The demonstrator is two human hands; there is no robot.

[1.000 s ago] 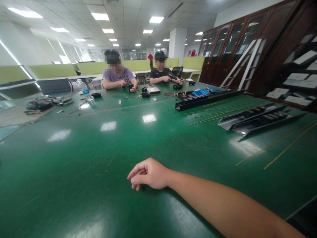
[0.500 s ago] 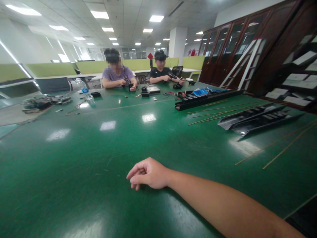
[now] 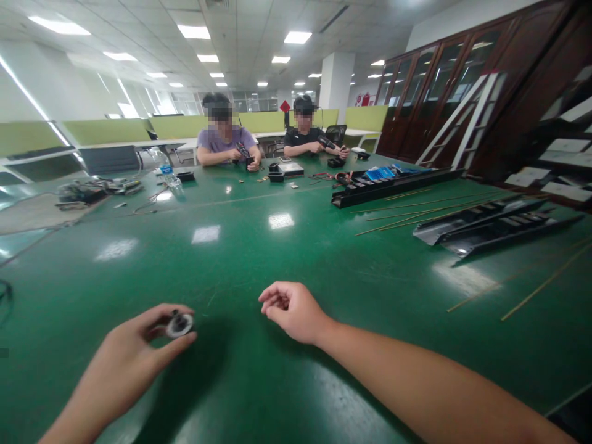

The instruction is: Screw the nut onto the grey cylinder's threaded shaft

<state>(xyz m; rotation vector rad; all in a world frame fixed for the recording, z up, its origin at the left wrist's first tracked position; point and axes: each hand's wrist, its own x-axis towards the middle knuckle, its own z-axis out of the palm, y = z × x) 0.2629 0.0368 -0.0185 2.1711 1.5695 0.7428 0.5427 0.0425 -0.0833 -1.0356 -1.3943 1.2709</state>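
Note:
My left hand [image 3: 134, 348] has come in from the lower left, above the green table [image 3: 231, 394]. Its thumb and fingers grip a small round part [image 3: 180, 325] with a pale ring-shaped face and a dark centre; its exact kind cannot be made out. To the right of it, my right hand [image 3: 296, 312] is held over the table with fingers loosely curled. A gap shows between thumb and fingers, and nothing is visible in it. The two hands are apart.
Across the table two people [image 3: 226, 145] hold dark power tools. Black metal channels [image 3: 499, 228] and thin rods [image 3: 402, 223] lie at the right. A plastic bottle [image 3: 171, 176] and a pile of bagged parts [image 3: 95, 188] are at the far left. A stepladder [image 3: 476, 123] stands behind.
My left hand has entered view from the lower left, holding the round part. My right hand appears slightly farther right and higher, and the view has shifted a little.

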